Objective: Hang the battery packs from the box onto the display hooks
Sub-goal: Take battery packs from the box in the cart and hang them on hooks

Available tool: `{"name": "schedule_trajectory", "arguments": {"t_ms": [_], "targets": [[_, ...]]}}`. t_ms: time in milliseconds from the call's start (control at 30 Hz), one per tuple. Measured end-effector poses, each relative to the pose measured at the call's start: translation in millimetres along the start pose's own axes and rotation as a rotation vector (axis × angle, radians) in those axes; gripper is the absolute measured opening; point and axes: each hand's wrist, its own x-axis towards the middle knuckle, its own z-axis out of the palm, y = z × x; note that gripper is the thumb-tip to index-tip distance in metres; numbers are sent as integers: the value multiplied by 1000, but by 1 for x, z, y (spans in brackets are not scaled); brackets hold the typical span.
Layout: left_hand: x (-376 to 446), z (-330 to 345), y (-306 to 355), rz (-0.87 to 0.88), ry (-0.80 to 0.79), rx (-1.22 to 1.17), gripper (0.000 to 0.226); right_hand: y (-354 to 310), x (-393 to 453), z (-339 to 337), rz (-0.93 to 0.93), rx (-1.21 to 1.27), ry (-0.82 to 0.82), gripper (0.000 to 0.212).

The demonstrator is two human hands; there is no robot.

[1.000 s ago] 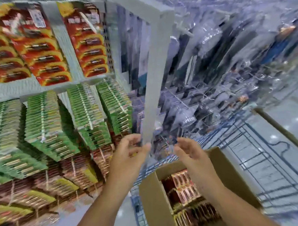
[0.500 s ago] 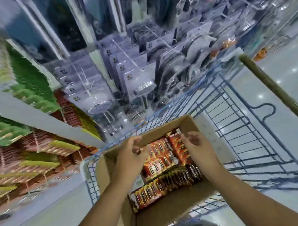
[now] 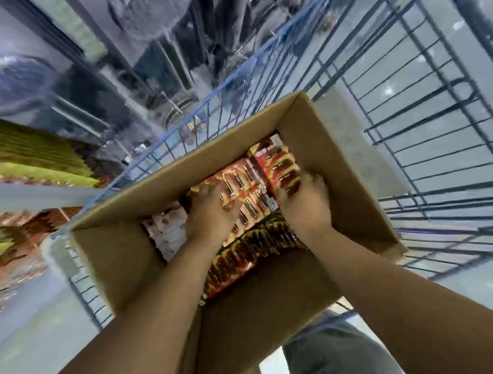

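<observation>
Now both hands (image 3: 257, 211) deeper among battery packs (image 3: 245, 187)

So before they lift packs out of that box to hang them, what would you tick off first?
1. Both hands inside the cardboard box: ok; left hand and right hand are down among the battery packs.
2. Firm hold on a pack: cannot tell; the fingers are blurred and partly buried.
3. Packs left to hang: ok; plenty fill the box.
4. Box steady: ok; it sits in the blue wire cart.
5. Free hook within reach: cannot tell; the display at the left is blurred.
</observation>
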Motion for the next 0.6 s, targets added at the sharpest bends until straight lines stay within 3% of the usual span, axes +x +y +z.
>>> {"name": "schedule_trajectory", "arguments": {"t_ms": [167,367,600], "targets": [[-6,42,-7,124,0,273,76,4,8,20,-8,-143,15,73],[-10,72,-7,117,84,452,90,8,15,32,-51,-305,88,77],[-6,70,-9,46,80,309,80,10,15,42,-72,-356,91,75]]}}
